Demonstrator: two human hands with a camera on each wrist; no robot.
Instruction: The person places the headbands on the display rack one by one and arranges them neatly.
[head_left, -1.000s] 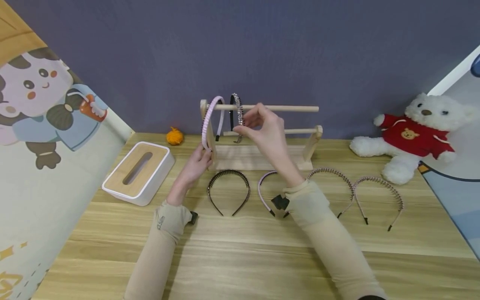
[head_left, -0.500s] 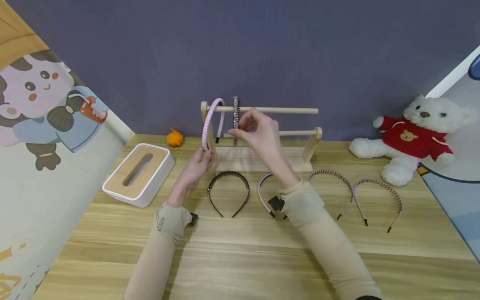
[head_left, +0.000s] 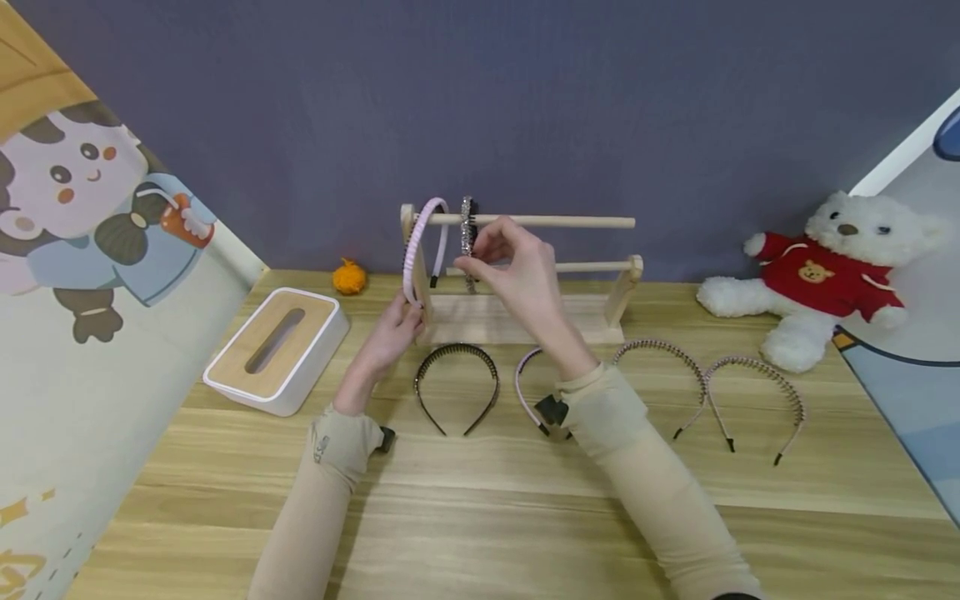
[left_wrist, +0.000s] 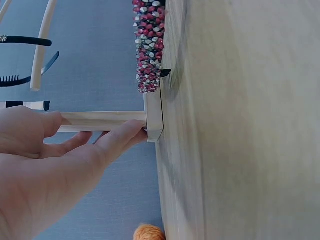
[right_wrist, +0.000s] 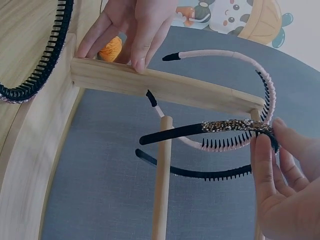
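My right hand (head_left: 521, 271) pinches a black toothed headband (head_left: 467, 233) with a glittery stone band between thumb and fingers. That headband hangs over the upper bar of a wooden rack (head_left: 517, 321), its ends pointing down; the right wrist view shows its black tips (right_wrist: 150, 138) near the lower bar. My left hand (head_left: 388, 335) holds the rack's left upright (right_wrist: 165, 87), with fingers on either side of the wood in the left wrist view. Beside that upright, a pale pink headband (head_left: 414, 250) hangs on the upper bar, left of the glittery one.
On the table before the rack lie a dark stone-studded headband (head_left: 457, 346), a pink one (head_left: 521, 383) partly under my right arm, and two more headbands (head_left: 757, 360) at right. A tissue box (head_left: 273, 342), an orange ball (head_left: 348, 277) and a white teddy bear (head_left: 825, 267) stand around.
The glittery headband has turned from slanted to nearly edge-on and shifted slightly left along the bar. My right hand has moved slightly left and down with it. My left hand stays put.
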